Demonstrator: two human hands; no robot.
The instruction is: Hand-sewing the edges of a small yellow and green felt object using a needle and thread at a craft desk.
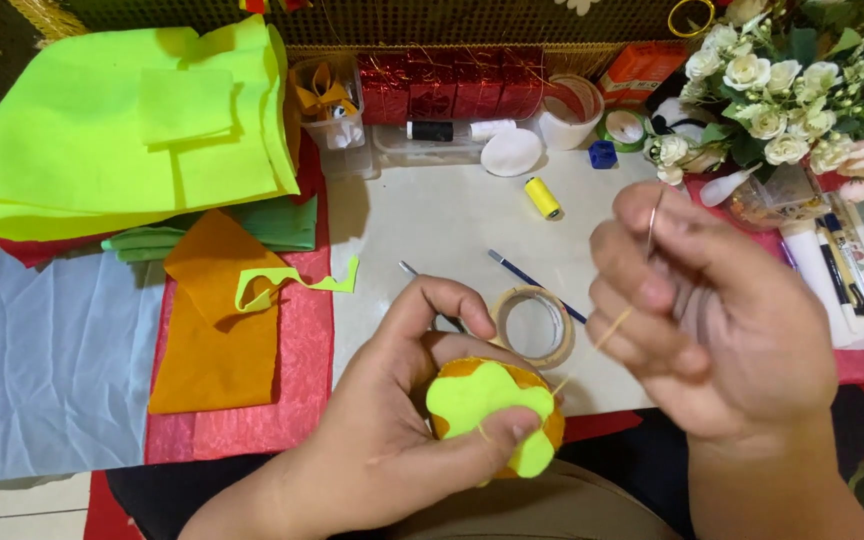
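My left hand (392, 420) grips a small round orange felt piece (497, 415) with a neon yellow-green wavy felt shape laid on top, thumb pressed on its lower edge. My right hand (712, 320) is raised to the right of it, pinching a thin sewing needle (655, 222) that points up between its fingertips. A yellow thread (592, 350) runs taut from the felt piece up to that hand.
A tape roll (534, 325), a blue brush (532, 283) and a yellow thread spool (542, 197) lie on the white table. Folded neon felt (132, 130), orange felt (212, 320) and red fabric (292, 400) sit left. Artificial flowers (792, 100) and pens (837, 270) are at right.
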